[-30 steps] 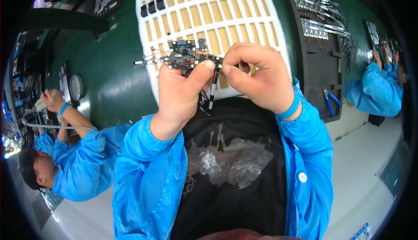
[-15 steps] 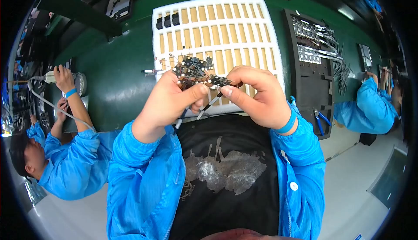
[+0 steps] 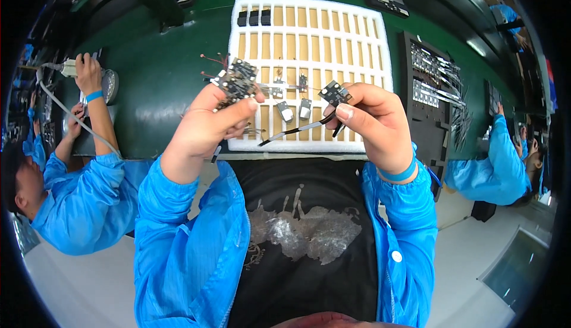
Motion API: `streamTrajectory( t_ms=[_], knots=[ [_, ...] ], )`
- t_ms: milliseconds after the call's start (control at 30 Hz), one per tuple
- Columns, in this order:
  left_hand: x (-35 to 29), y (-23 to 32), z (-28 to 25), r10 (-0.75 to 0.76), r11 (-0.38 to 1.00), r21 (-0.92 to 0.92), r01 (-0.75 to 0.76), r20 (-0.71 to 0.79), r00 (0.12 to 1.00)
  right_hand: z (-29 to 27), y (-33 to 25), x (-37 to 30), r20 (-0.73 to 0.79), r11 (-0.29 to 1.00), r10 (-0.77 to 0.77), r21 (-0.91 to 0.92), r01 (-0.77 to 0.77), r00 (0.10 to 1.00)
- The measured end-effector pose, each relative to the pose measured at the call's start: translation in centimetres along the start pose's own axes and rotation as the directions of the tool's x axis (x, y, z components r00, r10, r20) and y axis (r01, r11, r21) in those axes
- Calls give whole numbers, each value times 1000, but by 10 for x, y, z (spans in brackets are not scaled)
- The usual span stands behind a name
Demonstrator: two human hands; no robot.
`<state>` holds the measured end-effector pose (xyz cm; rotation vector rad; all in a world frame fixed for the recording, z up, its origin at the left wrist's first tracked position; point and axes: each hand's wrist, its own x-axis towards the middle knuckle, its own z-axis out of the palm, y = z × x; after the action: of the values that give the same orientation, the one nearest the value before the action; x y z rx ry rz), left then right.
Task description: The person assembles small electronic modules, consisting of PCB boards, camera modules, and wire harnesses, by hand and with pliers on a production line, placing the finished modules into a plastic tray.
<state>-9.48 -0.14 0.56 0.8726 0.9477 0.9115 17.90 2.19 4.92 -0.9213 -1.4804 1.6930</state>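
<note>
In my left hand is a bunch of small black circuit boards, pinched between thumb and fingers, with thin red wires sticking out at the far side. My right hand grips a single small black circuit board by its near edge. From that board a black-and-white flat cable trails left, over the white foam tray. Both hands are above the tray and apart from each other. Between them, several small grey-and-black modules lie on the tray.
Black blocks fill slots at the tray's far left. Right of it, a dark tray holds rows of boards and cables. The green table runs beneath. A person in blue works at the left, another at the right.
My hands have separated, the right one drawing a single circuit board away from the bunch. Small modules on the tray between them now show. The whole view has shifted slightly.
</note>
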Motion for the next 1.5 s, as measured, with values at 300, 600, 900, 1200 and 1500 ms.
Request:
streamTrajectory(
  t_ms=[300,600,900,1200,1500],
  knots=[
    [-20,33,-59,221,917,-277,-288,-248,943,17,10,26,-121,998,6,58,1,993],
    [-13,5,-36,22,949,-313,-43,-71,997,-30,68,33,-375,831,133,-462,-310,917],
    [-3,-6,-14,8,868,-485,102,219,976,-9,48,31,-348,649,-187,-746,-150,919],
    [-2,-13,2,-57,920,-361,153,264,963,41,16,29,21,761,-280,-605,235,960],
    [-2,-26,1,-48,982,-164,93,263,964,49,29,37,-31,804,-253,-563,192,967]
  ],
)
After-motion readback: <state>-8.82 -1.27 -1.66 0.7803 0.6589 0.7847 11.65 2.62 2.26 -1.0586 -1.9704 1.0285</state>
